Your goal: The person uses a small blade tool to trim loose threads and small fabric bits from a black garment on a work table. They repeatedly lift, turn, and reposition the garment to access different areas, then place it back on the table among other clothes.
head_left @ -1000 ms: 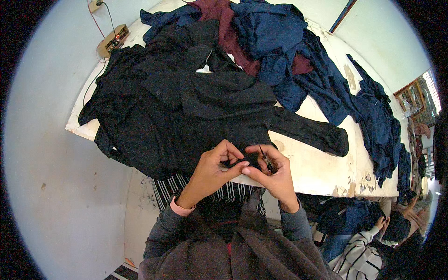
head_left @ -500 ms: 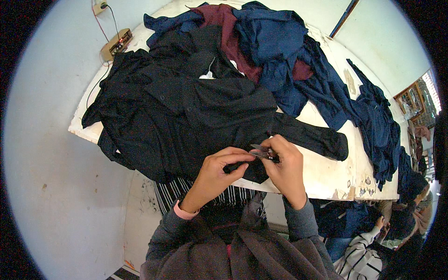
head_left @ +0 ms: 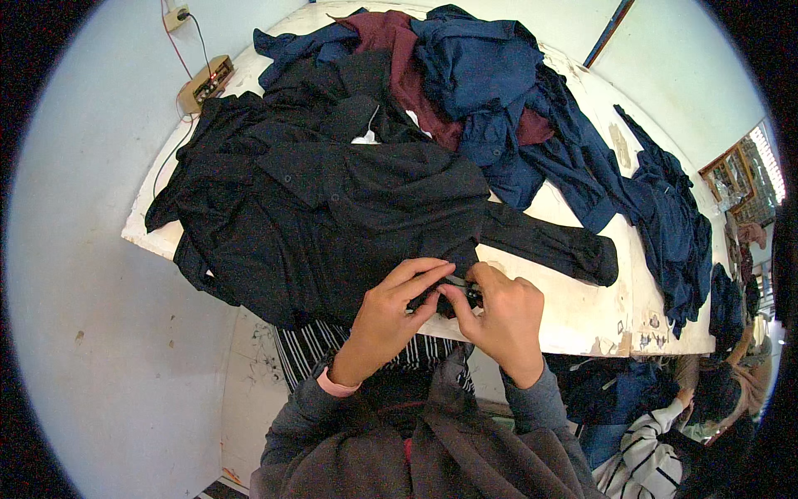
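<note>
A black button-up shirt (head_left: pixel 274 216) lies spread in folds over the near part of the table, one sleeve stretched to the right. At its near edge my left hand (head_left: pixel 384 309) is closed, thumb and fingers pinching a fold of the black cloth. Close beside it, nearly touching fingertips, my right hand (head_left: pixel 509 320) is closed round a small pair of thread snips (head_left: pixel 473 296). The fingers cover most of the snips, with a bit of blade showing between the hands. Whether the right fingertips also grip cloth cannot be made out.
Navy garments (head_left: pixel 478 66) and a maroon one (head_left: pixel 403 66) are heaped at the back of the pale table (head_left: pixel 573 320). More navy clothing (head_left: pixel 669 224) lies along the right. A tan electrical box (head_left: pixel 206 83) with wires stands back left. A person in a striped sleeve (head_left: pixel 652 445) is at lower right.
My right hand has moved slightly down and its thumb has come in toward the left fingertips. The snips' blades, plainly visible before, are now mostly hidden. My left hand has barely moved.
</note>
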